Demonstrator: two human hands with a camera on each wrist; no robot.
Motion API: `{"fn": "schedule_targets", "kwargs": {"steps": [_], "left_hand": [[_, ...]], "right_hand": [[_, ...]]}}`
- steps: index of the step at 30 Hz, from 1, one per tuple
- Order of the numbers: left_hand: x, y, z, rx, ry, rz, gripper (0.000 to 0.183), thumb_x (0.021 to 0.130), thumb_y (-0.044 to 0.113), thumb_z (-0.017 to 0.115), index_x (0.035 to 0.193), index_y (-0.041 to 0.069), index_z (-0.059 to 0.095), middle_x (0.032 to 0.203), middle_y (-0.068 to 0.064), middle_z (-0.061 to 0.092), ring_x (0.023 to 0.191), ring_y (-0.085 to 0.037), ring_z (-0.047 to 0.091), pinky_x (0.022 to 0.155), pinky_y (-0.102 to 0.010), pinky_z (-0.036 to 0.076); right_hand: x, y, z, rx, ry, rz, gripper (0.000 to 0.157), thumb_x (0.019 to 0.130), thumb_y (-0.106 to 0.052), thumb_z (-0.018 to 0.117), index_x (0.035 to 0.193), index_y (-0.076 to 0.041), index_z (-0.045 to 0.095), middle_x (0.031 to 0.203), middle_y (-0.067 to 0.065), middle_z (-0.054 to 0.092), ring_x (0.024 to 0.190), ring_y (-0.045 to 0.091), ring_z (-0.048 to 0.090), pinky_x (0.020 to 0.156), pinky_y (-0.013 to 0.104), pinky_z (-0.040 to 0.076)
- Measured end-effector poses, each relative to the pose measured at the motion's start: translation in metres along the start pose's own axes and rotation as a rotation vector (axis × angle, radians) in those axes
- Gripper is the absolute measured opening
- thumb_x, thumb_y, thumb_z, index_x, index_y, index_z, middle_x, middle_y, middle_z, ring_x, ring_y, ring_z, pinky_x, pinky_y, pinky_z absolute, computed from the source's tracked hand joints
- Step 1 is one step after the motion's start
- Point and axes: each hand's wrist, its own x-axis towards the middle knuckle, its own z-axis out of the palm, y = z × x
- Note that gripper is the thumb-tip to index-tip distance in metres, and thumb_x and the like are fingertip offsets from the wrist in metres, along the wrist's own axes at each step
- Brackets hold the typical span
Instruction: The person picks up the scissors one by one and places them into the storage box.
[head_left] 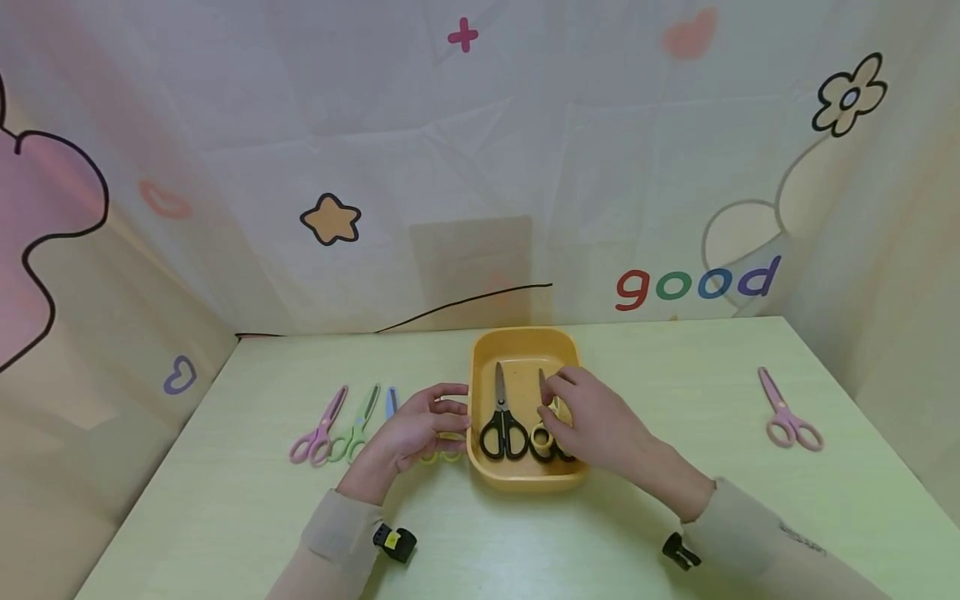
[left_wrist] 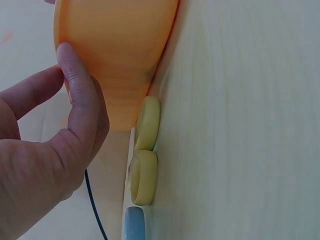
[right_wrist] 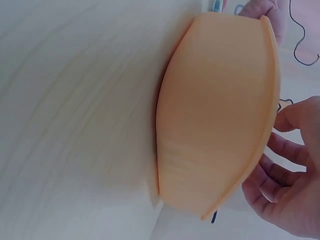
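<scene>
A yellow-orange tray (head_left: 527, 483) stands on the table, with black-handled scissors (head_left: 502, 433) lying in its left half. A second pair of black scissors (head_left: 542, 454) lies to the right, partly covered. Above these, my right hand (head_left: 600, 417) reaches over the tray's right rim and pinches yellow-handled scissors (head_left: 542, 438), whose far part the fingers hide. The right wrist view shows those fingers bent behind the rim. Against the tray's left wall, my left hand (head_left: 423, 425) rests its extended fingertips, seen on the outer side in the left wrist view.
On the left lie pink-purple scissors (head_left: 321, 437), green scissors (head_left: 360, 433), blue scissors (head_left: 391, 400) and another yellow pair (head_left: 450, 456), the last two partly behind my left hand. Pink-purple scissors (head_left: 783, 417) lie far right. A printed curtain (head_left: 480, 167) hangs behind the table.
</scene>
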Motion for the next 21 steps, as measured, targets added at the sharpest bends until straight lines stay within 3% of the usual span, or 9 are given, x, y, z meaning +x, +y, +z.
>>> {"fn": "schedule_targets", "kwargs": {"steps": [4, 12, 21], "left_hand": [[-0.001, 0.000, 0.000, -0.002, 0.000, -0.001, 0.058, 0.096, -0.008, 0.062, 0.149, -0.002, 0.039, 0.115, -0.018, 0.057, 0.089, -0.021, 0.065, 0.074, -0.034, 0.062], [-0.002, 0.001, -0.001, 0.000, 0.000, -0.001, 0.058, 0.097, -0.007, 0.062, 0.150, -0.002, 0.039, 0.117, -0.020, 0.056, 0.090, -0.021, 0.064, 0.074, -0.034, 0.062], [0.000, -0.002, -0.003, 0.009, -0.020, 0.016, 0.058, 0.097, -0.007, 0.062, 0.150, -0.004, 0.038, 0.115, -0.019, 0.057, 0.087, -0.020, 0.065, 0.073, -0.033, 0.062]], "right_hand": [[-0.004, 0.009, -0.009, 0.043, 0.057, 0.033, 0.008, 0.092, -0.009, 0.074, 0.092, -0.012, 0.066, 0.094, 0.001, 0.061, 0.087, 0.018, 0.057, 0.076, 0.035, 0.056], [-0.016, 0.032, -0.025, 0.035, 0.143, 0.075, 0.007, 0.092, -0.006, 0.073, 0.093, -0.009, 0.067, 0.089, 0.002, 0.061, 0.084, 0.022, 0.058, 0.073, 0.038, 0.055], [-0.038, 0.058, -0.040, 0.014, 0.056, 0.173, 0.007, 0.094, -0.007, 0.070, 0.090, -0.012, 0.066, 0.081, -0.004, 0.058, 0.077, 0.019, 0.056, 0.068, 0.036, 0.051]]}}
